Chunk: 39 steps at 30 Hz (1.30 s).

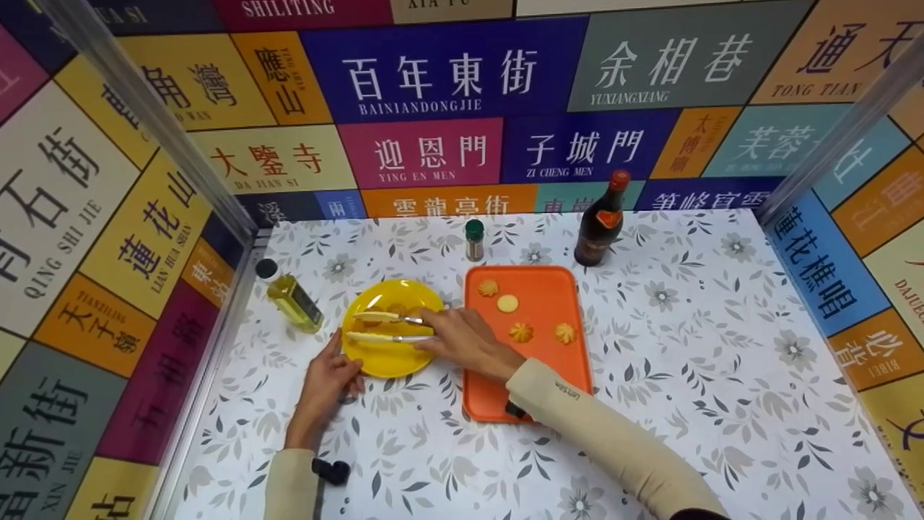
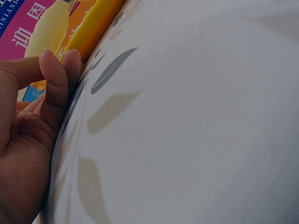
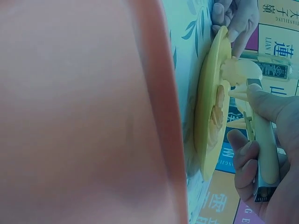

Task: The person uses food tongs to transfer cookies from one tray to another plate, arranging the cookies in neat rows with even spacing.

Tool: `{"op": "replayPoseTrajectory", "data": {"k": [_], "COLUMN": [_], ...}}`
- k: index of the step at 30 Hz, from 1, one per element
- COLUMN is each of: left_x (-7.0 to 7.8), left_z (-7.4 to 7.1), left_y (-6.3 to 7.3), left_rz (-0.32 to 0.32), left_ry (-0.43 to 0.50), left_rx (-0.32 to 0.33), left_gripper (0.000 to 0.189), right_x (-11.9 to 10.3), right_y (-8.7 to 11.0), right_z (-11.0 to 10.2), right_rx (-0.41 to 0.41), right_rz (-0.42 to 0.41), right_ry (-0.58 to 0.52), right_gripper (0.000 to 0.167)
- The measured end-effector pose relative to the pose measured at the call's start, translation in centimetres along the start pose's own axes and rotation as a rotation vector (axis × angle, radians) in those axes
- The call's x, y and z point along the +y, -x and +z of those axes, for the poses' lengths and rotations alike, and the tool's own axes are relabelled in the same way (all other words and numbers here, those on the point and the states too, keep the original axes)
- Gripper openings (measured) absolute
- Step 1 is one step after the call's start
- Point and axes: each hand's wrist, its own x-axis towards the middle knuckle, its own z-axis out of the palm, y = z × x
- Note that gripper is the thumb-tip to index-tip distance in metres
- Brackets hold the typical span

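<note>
My right hand (image 1: 462, 339) grips a pair of tongs (image 1: 390, 338) with pale yellow tips, spread apart over the yellow plate (image 1: 393, 365). Several cookies lie on the plate, partly hidden behind the upper arm of the tongs. In the right wrist view, a ridged cookie (image 3: 230, 70) shows right by a tong tip, and the thumb and fingers wrap the handle. My left hand (image 1: 332, 375) holds the plate's near-left rim, its thumb over the edge. The left wrist view has its fingers (image 2: 55, 70) beside the plate's yellow edge (image 2: 96, 25).
Right of the plate lies an orange tray (image 1: 534, 383) with several cookies spaced out on it. A bottle of yellow oil (image 1: 294, 300) stands left of the plate. Behind the tray are a green-capped shaker (image 1: 474, 242) and a dark bottle (image 1: 600, 227). Printed panels enclose the table.
</note>
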Motion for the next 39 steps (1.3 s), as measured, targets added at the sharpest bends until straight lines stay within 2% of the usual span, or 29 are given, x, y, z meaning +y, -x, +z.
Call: {"op": "replayPoseTrajectory", "data": {"k": [4,12,20,30,34,39], "left_x": [0.0,0.1,0.1,0.3,0.3,0.4], "left_z": [0.0,0.0,0.1,0.2,0.1,0.1], "left_y": [0.0,0.0,0.0,0.0,0.0,0.0], "left_rz": [0.01,0.015,0.005,-0.055,-0.053,-0.06], "left_ry": [-0.01,-0.028,-0.043,-0.078,-0.068,-0.063], "left_rx": [-0.006,0.002,0.002,0.018,0.027,0.024], "left_gripper": [0.083,0.083,0.085,0.084,0.083,0.083], "right_x": [0.0,0.3,0.7,0.9,1.1,1.4], "right_y": [0.4,1.1,1.6,2.1,2.3,2.5], "right_z": [-0.1,-0.3,-0.7,-0.9,-1.0,-1.1], "right_rx": [0.004,-0.028,-0.016,-0.054,-0.053,-0.031], "right_rz": [-0.012,-0.001,-0.012,0.016,0.034,0.012], "right_ry": [0.013,0.004,0.051,0.033,0.018,0.035], "right_gripper": [0.055,0.057,0.041,0.042,0.04,0.039]}}
